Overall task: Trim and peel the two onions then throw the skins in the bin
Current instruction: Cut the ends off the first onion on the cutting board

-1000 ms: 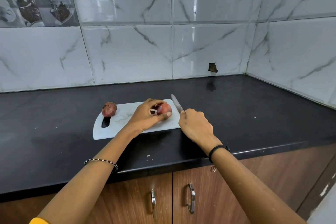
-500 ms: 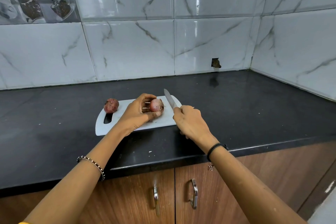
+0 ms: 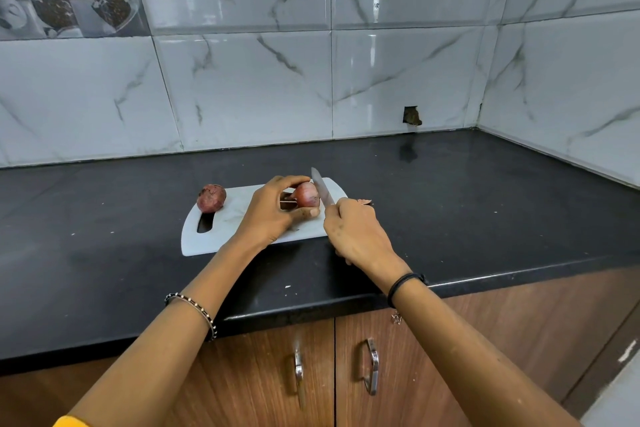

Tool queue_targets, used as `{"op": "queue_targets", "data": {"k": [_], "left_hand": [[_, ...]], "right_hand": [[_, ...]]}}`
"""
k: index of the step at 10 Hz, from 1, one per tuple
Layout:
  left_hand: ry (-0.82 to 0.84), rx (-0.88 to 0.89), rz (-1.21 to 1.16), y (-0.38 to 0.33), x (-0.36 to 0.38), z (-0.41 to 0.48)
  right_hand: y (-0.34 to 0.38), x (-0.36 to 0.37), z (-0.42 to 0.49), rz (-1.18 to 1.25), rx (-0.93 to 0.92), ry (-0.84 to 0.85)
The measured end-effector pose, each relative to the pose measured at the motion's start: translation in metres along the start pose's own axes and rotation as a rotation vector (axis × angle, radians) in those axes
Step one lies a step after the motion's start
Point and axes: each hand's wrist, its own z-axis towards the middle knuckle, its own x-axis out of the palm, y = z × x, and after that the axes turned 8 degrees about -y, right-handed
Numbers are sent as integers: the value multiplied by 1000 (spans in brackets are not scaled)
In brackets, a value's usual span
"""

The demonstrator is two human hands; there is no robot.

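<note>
On the white cutting board (image 3: 221, 239) lie two red onions. My left hand (image 3: 273, 210) grips the right onion (image 3: 306, 194) between thumb and fingers, holding it on its side on the board. My right hand (image 3: 355, 230) grips the handle of a knife (image 3: 322, 189); its blade stands against the onion's right end. The other onion (image 3: 211, 198) sits untouched at the board's far left corner, above the handle slot. A small piece of onion skin (image 3: 363, 201) lies on the counter just right of the board.
The board rests on a black stone counter (image 3: 467, 204) that runs into a tiled corner at the right. Wooden cabinet doors with metal handles (image 3: 372, 366) are below the counter edge. No bin is in view.
The knife blade has moved left, from beside the onion to up against its right end. My left hand keeps its hold on the onion. The camera has tipped slightly.
</note>
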Motion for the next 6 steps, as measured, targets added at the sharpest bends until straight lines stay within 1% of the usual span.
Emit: {"op": "queue_targets", "data": {"k": [2,3,5,6], "left_hand": [[27,22,22,1,5,1],[15,31,49,-3,6,-2],[1,63,148,-1,9,1],[8,47,192,4,11,3]], "right_hand": [[4,-2,5,-63,-8,4],[7,-2,7,-133,-7,23],[14,-5,11,-201,-11,65],[16,-3,13,-233,-20,74]]}}
